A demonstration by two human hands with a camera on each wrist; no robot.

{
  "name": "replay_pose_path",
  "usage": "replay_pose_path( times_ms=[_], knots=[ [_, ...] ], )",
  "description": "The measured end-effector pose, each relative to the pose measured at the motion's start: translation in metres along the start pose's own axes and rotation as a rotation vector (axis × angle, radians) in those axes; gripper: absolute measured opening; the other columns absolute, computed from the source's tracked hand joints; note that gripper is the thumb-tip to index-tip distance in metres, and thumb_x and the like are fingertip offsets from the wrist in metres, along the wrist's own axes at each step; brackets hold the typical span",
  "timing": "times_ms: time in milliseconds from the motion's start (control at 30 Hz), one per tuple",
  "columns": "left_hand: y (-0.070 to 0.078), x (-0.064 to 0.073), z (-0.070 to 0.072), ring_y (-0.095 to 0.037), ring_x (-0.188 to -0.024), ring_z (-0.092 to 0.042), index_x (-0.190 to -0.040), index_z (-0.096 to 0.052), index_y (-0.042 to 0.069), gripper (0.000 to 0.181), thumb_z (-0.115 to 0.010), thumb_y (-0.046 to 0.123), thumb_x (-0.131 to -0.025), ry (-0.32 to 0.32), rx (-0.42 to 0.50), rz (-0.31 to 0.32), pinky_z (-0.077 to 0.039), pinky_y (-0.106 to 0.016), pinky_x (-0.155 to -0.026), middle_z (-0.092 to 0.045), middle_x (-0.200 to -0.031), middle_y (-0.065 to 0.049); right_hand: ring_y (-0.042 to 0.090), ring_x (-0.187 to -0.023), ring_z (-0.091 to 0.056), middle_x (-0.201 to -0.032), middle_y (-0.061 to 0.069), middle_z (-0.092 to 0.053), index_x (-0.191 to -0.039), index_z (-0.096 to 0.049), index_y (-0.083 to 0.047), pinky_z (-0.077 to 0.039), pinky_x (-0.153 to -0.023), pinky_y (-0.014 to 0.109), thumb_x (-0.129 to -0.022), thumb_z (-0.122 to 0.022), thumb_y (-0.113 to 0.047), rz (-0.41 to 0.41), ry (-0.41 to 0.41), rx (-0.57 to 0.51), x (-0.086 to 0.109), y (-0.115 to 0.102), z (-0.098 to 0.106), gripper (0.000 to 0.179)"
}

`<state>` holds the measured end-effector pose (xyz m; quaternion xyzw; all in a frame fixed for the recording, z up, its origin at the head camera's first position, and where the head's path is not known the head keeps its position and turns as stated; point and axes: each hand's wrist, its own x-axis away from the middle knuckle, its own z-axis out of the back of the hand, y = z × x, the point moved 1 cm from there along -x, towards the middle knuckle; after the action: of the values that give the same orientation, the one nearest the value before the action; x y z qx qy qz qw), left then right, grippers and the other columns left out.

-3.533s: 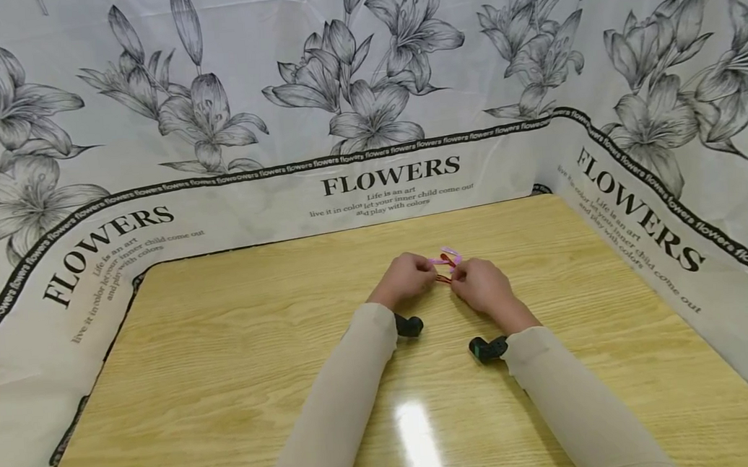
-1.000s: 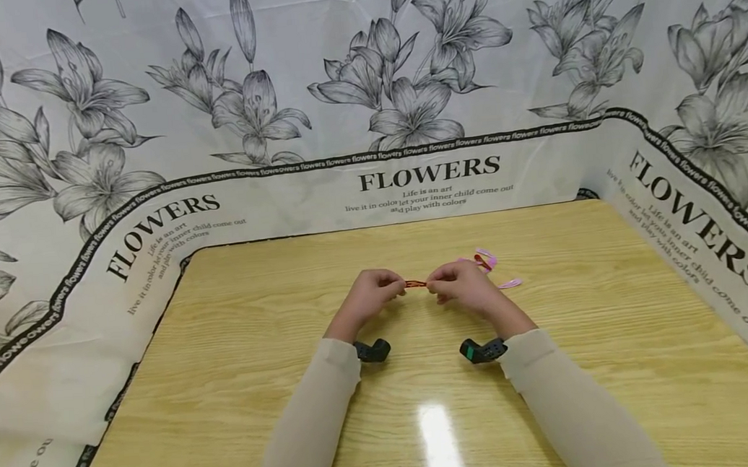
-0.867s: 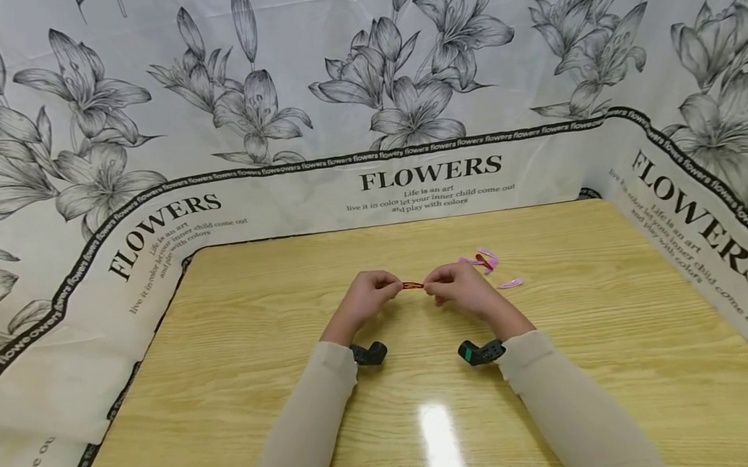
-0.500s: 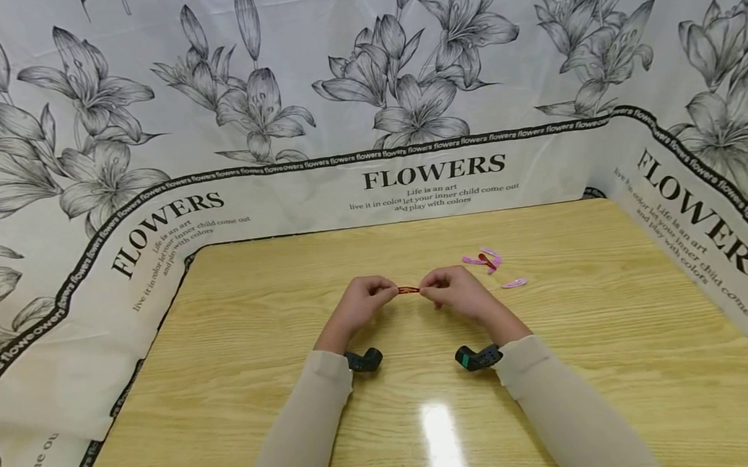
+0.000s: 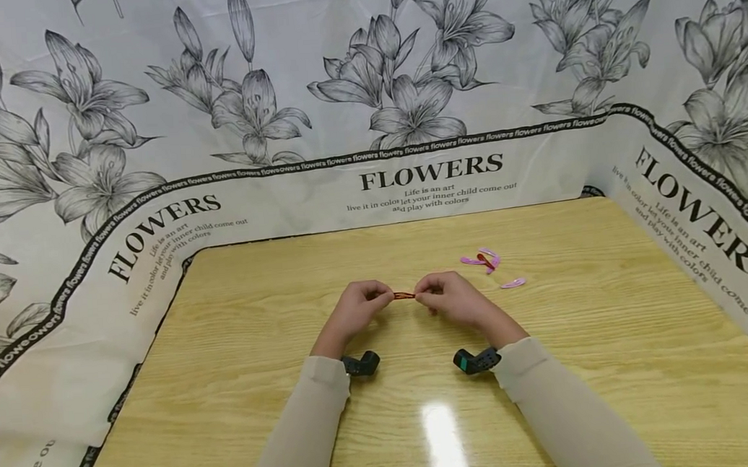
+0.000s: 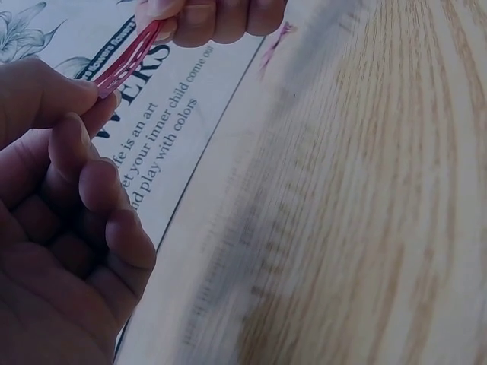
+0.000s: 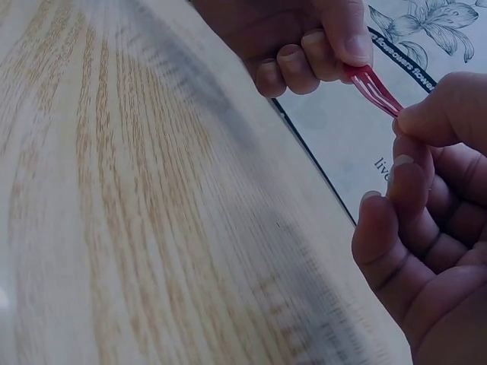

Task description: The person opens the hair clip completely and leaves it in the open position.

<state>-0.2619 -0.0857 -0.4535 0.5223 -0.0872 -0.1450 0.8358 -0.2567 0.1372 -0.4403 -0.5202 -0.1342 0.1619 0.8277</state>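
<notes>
A red snap hair clip (image 5: 404, 296) stretches between my two hands above the table. My left hand (image 5: 358, 310) pinches one end of it between thumb and index finger. The opposite end is pinched the same way by my right hand (image 5: 455, 301). In the left wrist view the red hair clip (image 6: 129, 59) shows slots along its length and bows slightly. The right wrist view shows the same clip (image 7: 374, 91) from the other side, its ends hidden under the fingertips.
Several pink hair clips (image 5: 492, 260) lie beyond my right hand, with a red clip (image 5: 484, 260) among them. One pink clip (image 5: 513, 283) lies apart, nearer. Flower-printed cloth (image 5: 268, 205) walls the wooden table (image 5: 254, 285) at the back and sides.
Both hands have come away from the pile of clips, bringing the red hair clip left and nearer. Over the last second they drift slightly further toward me, still pinching it.
</notes>
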Motion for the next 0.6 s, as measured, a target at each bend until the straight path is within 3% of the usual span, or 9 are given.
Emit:
replay_pose_path(
  times_ms=[200, 433, 600],
  knots=[
    [0.0011, 0.0004, 0.0018, -0.018, -0.073, -0.051, -0.097, -0.072, 0.019, 0.019, -0.062, 0.034, -0.095, -0.016, 0.0, -0.004, -0.044, -0.03, -0.064, -0.067, -0.097, -0.009, 0.024, -0.068, -0.056, -0.088, 0.021, -0.062, -0.107, -0.065, 0.002, -0.046, -0.061, 0.03, -0.097, -0.058, -0.017, 0.0, -0.006, -0.004, -0.0009, 0.0009, 0.0004, 0.022],
    [0.0013, 0.0013, 0.0021, -0.018, -0.071, -0.05, -0.097, -0.072, 0.018, 0.017, -0.062, 0.031, -0.096, -0.024, 0.012, -0.005, -0.043, -0.03, -0.063, -0.067, -0.097, -0.013, 0.021, -0.068, -0.054, -0.076, 0.007, -0.058, -0.108, -0.065, 0.002, -0.046, -0.06, 0.029, -0.098, -0.058, -0.017, 0.004, -0.019, -0.021, -0.001, 0.0027, 0.0009, 0.023],
    [0.0003, 0.0034, 0.0028, -0.018, -0.07, -0.049, -0.097, -0.072, 0.016, 0.018, -0.062, 0.031, -0.095, -0.028, 0.034, -0.001, -0.043, -0.03, -0.063, -0.067, -0.097, -0.015, 0.02, -0.068, -0.054, -0.077, 0.009, -0.058, -0.108, -0.064, 0.004, -0.045, -0.059, 0.028, -0.098, -0.057, -0.017, 0.01, -0.037, -0.043, -0.0013, 0.0034, -0.0002, 0.024]
  ],
)
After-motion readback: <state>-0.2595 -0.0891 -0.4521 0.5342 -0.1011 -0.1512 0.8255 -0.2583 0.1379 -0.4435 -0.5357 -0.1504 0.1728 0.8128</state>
